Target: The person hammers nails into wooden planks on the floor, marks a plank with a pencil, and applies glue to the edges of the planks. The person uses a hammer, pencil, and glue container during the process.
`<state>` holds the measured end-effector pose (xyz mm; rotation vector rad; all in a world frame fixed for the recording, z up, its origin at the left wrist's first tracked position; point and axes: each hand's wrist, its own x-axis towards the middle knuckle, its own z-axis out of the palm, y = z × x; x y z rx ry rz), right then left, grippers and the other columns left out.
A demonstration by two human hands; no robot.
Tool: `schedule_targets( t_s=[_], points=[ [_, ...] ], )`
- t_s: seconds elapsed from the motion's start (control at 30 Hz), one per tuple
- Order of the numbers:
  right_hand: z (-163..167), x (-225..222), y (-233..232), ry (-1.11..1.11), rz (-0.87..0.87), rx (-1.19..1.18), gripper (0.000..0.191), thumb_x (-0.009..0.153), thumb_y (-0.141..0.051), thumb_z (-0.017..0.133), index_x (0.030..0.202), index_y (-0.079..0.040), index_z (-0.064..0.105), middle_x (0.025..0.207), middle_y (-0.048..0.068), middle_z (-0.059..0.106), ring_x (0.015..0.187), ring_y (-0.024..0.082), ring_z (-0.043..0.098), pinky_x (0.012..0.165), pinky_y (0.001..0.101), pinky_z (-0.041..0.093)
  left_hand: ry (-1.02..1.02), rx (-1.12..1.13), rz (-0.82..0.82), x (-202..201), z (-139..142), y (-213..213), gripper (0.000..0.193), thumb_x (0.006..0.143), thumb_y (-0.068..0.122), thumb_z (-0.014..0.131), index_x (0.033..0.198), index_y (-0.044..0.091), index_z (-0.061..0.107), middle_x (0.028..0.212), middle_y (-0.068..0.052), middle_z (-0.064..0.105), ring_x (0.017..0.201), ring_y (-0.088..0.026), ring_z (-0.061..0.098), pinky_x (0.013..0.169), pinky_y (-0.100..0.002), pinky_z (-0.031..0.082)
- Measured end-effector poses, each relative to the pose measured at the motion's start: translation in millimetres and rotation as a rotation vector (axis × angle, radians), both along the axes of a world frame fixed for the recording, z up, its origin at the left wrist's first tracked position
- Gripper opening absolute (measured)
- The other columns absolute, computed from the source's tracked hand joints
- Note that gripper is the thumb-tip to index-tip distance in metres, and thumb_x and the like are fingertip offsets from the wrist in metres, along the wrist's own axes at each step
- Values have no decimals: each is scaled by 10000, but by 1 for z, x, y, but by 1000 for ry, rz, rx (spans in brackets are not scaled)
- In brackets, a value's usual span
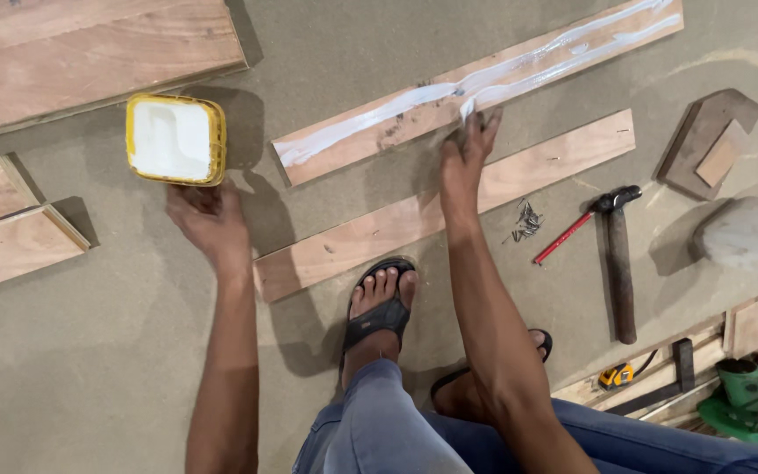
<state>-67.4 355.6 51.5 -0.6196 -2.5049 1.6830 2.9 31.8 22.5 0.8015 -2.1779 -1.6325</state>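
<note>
The right hand (465,158), fingers pressed together and flat, is spreading white glue along the upper wooden strip (484,83). Streaks run nearly its whole length, though thin and uneven, so coating looks well advanced, not finished. The second strip (379,230), toward 6 o'clock of it, shows bare wood. The left hand (210,219), loosely spread, rests just below the yellow glue tub (175,139) at 10 o'clock, holding nothing.

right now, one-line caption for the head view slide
Right hand spreads white glue along a wood strip while the left hand touches a yellow glue tub.
</note>
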Motion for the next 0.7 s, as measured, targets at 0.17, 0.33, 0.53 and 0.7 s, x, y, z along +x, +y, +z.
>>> schedule_targets(
  t_s=[0.17, 0.33, 0.53, 0.7],
  points=[
    [-4, -23, 2, 200, 10, 20, 759, 906, 71, 447, 1645, -43, 319, 1768, 206, -83, 1658, 395, -38, 1368, 497, 109, -92, 362, -208, 4, -7, 21, 272, 1067, 13, 514, 1301, -103, 589, 1065, -105, 706, 890, -141, 695, 800, -253, 584],
    [-6, -19, -15, -4, 35, 414, 816, 941, -50, 565, 1685, -137, 240, 1723, 264, -114, 1619, 450, -93, 1316, 542, -20, -93, 401, -246, -9, -19, 29, 265, 1069, 1, 489, 1265, -100, 637, 1062, -132, 739, 897, -141, 709, 813, -248, 597],
    [-10, -13, -51, -109, 91, 496, 918, 930, -102, 608, 1678, -161, 79, 1677, 340, -151, 1577, 503, -142, 1271, 592, -35, -101, 498, -183, -15, -27, 27, 247, 1053, 11, 493, 1226, -95, 635, 1005, -126, 747, 844, -140, 714, 772, -253, 603],
    [-10, -4, -74, -196, 183, 518, 926, 1038, -137, 590, 1671, -165, -85, 1636, 368, -268, 1526, 531, -245, 1226, 640, -78, -122, 511, -164, -16, -19, 29, 244, 1048, 13, 498, 1216, -88, 642, 1012, -130, 754, 866, -150, 736, 781, -257, 618]
  ],
)
